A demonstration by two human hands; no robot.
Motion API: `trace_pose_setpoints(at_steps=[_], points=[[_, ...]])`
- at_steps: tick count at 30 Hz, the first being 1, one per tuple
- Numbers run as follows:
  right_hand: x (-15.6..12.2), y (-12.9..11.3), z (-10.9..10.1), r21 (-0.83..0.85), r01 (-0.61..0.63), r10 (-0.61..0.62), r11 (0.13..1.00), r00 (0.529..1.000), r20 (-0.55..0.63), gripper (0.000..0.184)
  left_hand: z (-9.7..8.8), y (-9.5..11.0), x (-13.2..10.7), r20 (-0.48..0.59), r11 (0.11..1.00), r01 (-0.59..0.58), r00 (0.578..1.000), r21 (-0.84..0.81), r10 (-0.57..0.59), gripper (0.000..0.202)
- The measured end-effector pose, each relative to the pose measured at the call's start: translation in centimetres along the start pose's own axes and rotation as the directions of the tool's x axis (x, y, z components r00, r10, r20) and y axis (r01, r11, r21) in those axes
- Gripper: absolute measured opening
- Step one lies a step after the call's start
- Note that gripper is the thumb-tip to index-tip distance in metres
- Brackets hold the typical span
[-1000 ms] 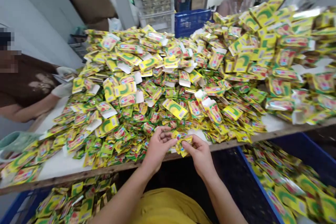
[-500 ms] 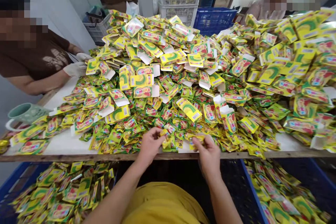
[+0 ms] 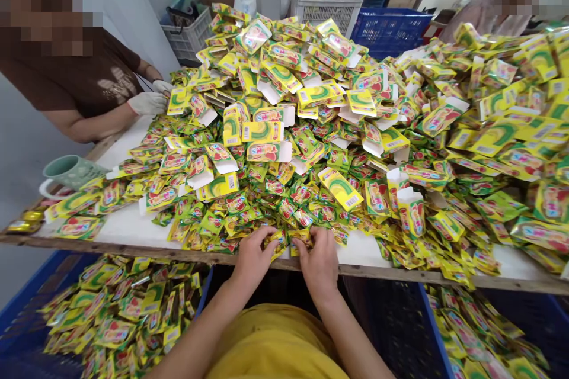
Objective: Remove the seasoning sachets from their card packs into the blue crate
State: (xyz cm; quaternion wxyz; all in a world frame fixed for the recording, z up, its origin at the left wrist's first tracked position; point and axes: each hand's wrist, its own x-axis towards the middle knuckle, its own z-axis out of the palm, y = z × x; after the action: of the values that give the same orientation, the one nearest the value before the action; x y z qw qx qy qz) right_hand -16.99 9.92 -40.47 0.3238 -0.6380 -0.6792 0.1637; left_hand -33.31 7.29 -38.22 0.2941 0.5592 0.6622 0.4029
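A huge heap of yellow-green sachets and small flat cartons (image 3: pixel 311 124) covers the white table (image 3: pixel 124 228). My left hand (image 3: pixel 253 254) and my right hand (image 3: pixel 317 257) rest side by side at the near table edge, fingers curled into the small sachets (image 3: pixel 291 238) lying there. Each hand pinches a few sachets. My yellow shirt fills the bottom centre.
Blue crates with packets stand below the table at left (image 3: pixel 102 314) and right (image 3: pixel 484 331). A green mug (image 3: pixel 71 172) sits at the table's left end. A person in brown with a white glove (image 3: pixel 149 103) works at left; another person is at the far right. Baskets stand behind.
My hands came together and moved forward onto the table edge, from holding sachets apart just above it. The camera has tilted and shifted, showing more of the left crate.
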Motion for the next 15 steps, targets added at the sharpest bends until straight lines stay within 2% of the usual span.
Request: trace_pose_setpoints(at_steps=[3,6,8,10,12,15], points=[[0.2,0.2,-0.5,-0.158,0.068,-0.066,0.985,0.998,0.019,0.033,1.1,-0.7,-0.2,-0.044,0.978,-0.197,0.979,0.066,0.2,0.017],[0.0,-0.2,-0.6,-0.161,0.111,-0.098,0.981,0.991,0.09,0.022,2.2,-1.1,-0.2,-0.008,0.917,-0.371,0.926,0.146,0.376,0.024],[0.0,-0.1,-0.9,-0.057,0.068,-0.061,0.996,0.991,0.117,0.019,2.5,-1.1,-0.2,0.068,0.854,-0.455,0.889,0.255,0.453,0.026],[0.3,1.0,-1.8,0.138,-0.053,0.033,0.989,0.99,0.138,0.018,2.7,-0.6,0.0,0.144,0.771,-0.517,0.853,0.372,0.502,0.026],[0.9,2.9,-3.3,0.356,-0.204,0.164,0.912,0.976,0.141,0.023,3.0,0.5,0.6,0.188,0.699,-0.571,0.814,0.43,0.549,0.026],[1.7,6.1,-5.9,0.563,-0.35,0.326,0.749,0.934,0.147,0.038,4.4,3.4,3.1,0.232,0.649,-0.656,0.75,0.386,0.62,0.028]])
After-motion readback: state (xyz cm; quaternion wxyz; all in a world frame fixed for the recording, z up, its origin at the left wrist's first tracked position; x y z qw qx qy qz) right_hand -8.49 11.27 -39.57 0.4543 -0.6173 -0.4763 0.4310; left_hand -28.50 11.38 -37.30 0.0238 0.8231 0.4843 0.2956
